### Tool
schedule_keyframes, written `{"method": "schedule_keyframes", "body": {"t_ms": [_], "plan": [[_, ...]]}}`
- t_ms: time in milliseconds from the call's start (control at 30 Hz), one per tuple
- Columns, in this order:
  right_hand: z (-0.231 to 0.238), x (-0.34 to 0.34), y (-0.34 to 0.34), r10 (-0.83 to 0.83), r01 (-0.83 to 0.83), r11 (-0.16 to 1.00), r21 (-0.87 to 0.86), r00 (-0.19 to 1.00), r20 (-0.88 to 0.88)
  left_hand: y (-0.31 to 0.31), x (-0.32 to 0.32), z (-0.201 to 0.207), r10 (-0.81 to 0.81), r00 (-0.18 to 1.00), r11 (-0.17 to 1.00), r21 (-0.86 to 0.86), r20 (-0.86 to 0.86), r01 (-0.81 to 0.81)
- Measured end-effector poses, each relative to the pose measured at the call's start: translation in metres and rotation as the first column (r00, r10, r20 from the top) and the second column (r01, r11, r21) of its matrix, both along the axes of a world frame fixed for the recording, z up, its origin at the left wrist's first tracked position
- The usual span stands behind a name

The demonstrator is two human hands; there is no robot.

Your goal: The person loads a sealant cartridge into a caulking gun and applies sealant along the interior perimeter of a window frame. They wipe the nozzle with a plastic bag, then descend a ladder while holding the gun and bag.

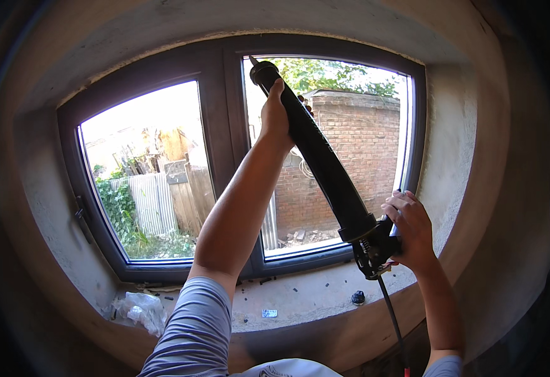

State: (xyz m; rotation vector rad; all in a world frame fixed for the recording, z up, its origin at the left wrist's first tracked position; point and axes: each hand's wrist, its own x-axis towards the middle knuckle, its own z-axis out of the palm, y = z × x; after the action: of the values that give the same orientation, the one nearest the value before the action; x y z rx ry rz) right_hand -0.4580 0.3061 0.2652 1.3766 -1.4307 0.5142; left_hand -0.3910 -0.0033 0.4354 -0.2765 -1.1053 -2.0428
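A long black caulking gun [322, 160] slants across the window, its nozzle up at the left and its handle down at the right. My left hand [276, 116] is wrapped round the barrel near the front end, with some fingertips showing on the far side. Lower right, my right hand [411, 229] grips the handle and trigger. The nozzle tip touches or is close to the top left corner of the right pane; I cannot tell which. From the gun's back end a thin rod [391, 314] runs down between my arms.
The dark window frame [221, 119] has two panes. On the sill [313, 295] lie a crumpled clear plastic bag [142, 310], a small black round object [358, 297], a small pale packet [269, 313] and dark scraps. A window handle [83, 217] juts out at the left.
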Motion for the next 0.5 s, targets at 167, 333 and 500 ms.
{"method": "schedule_keyframes", "body": {"t_ms": [167, 333, 500], "plan": [[0.019, 0.003, 0.004, -0.081, 0.084, 0.996, 0.030, 0.994, -0.070, -0.011, -0.005, 0.004, -0.042, 0.998, 0.998, 0.046, -0.043, 0.044], [0.034, 0.002, 0.005, -0.143, 0.149, 0.988, 0.033, 0.979, -0.142, -0.018, -0.009, 0.007, -0.047, 0.995, 0.996, 0.068, -0.084, 0.053], [0.042, 0.004, 0.004, -0.153, 0.158, 0.987, 0.016, 0.972, -0.178, -0.023, -0.010, 0.010, -0.093, 0.990, 0.992, 0.072, -0.104, 0.101]]}}
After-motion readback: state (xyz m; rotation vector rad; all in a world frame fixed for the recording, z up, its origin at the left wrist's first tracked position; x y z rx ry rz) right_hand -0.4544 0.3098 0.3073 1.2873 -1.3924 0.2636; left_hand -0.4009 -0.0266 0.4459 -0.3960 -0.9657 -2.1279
